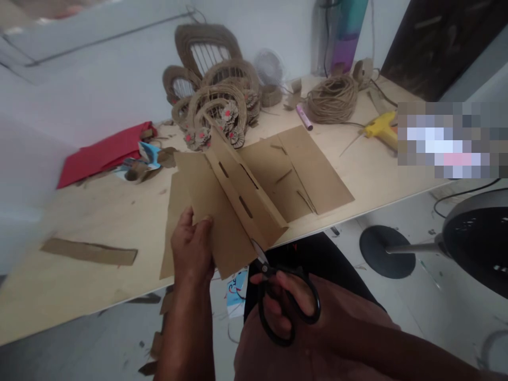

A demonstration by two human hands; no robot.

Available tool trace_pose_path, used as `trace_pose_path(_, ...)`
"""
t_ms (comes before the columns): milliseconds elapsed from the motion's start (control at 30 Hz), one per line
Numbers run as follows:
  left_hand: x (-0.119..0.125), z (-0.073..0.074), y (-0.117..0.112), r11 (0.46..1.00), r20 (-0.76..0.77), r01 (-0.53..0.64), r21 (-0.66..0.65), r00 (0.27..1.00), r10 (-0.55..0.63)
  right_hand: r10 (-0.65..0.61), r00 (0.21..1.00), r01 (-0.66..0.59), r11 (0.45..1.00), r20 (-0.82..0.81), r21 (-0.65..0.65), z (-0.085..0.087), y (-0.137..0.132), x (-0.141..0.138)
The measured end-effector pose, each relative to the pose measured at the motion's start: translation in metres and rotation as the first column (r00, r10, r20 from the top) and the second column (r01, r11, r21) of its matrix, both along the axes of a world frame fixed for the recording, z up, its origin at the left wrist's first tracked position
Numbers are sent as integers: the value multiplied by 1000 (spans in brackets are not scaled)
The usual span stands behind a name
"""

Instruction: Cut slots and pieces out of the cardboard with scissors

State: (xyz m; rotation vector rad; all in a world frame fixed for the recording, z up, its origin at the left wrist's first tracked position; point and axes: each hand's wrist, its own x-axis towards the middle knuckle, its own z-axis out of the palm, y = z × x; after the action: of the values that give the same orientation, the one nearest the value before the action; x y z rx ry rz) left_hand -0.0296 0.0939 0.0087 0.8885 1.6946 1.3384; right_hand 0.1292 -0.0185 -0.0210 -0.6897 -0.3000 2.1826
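My left hand (192, 246) grips the near edge of a folded brown cardboard sheet (228, 198) that has several slots cut in it and stands partly lifted off the wooden table (79, 275). My right hand (293, 312) is closed through the handles of black scissors (278, 288). The scissor blades touch the cardboard's near edge, beside my left hand.
A flat cardboard piece (301, 169) lies behind the held sheet. Woven rope baskets (214, 95), a twine coil (332, 99), a yellow glue gun (381, 127), a red bag (105, 153) and a cardboard strip (89, 251) sit on the table. A fan (472, 241) stands on the floor at right.
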Motion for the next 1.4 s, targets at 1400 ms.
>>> trace_pose_path(1400, 7, 5, -34, 998, -58, 39, -57, 997, -42, 54, 972, -91, 983, 228, 158, 34, 3, 23)
